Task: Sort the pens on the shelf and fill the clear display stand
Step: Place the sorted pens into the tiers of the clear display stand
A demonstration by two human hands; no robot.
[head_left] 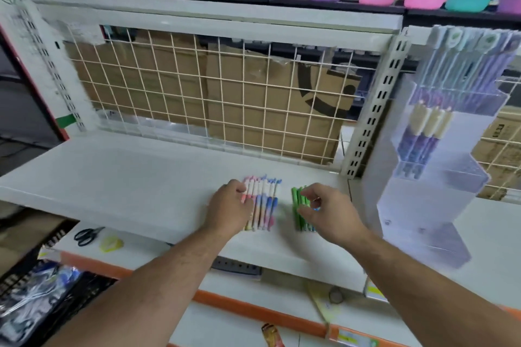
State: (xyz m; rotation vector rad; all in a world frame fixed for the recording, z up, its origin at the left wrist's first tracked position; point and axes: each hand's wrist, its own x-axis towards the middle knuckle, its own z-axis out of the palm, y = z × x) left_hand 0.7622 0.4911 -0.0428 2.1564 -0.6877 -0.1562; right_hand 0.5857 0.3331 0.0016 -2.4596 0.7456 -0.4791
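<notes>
Keep colours apart: square the pastel pens (265,205) w/ your left hand (229,205), lift the green pens (297,205) as one bunch, tips aligned, then go to the clear display stand (423,177) at the shelf's (127,172) right end. Both groups lie near the front edge, right of centre. Left fingers bent over the pastel row's left side, touching; grip or not, can't tell. Right hand (324,211): thumb + fingers narrow, pinching the green bunch.

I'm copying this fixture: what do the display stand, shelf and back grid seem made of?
Display stand: clear glossy plastic, probably acrylic; pens show through its walls. Shelf: smooth white surface, likely painted metal. Back grid: thin cream-coated wire, cardboard visible behind.
</notes>
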